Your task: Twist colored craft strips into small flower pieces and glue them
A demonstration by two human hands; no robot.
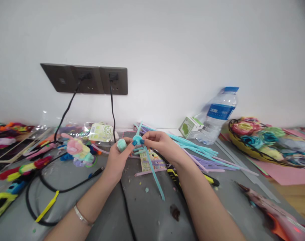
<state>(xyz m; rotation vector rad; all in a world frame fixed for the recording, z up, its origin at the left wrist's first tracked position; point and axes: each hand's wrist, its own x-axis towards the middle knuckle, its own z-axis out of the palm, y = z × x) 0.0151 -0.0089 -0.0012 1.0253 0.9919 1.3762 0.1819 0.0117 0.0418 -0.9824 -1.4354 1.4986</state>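
Observation:
My left hand (118, 157) and my right hand (160, 143) meet over the grey table (152, 214), both pinching a small turquoise pipe-cleaner piece (137, 140). Its long blue stem (154, 174) hangs down toward me. A pale green fuzzy ball (121, 144) sits against my left fingers. A thin bracelet (82, 217) circles my left wrist.
Loose blue and purple pipe cleaners (202, 157) lie right of my hands. A water bottle (217, 117) and small green box (189, 127) stand at the wall. A basket of paper flowers (262, 137) sits far right. Black cables (64, 187) run from wall sockets (92, 79); colourful crafts (78, 150) lie left.

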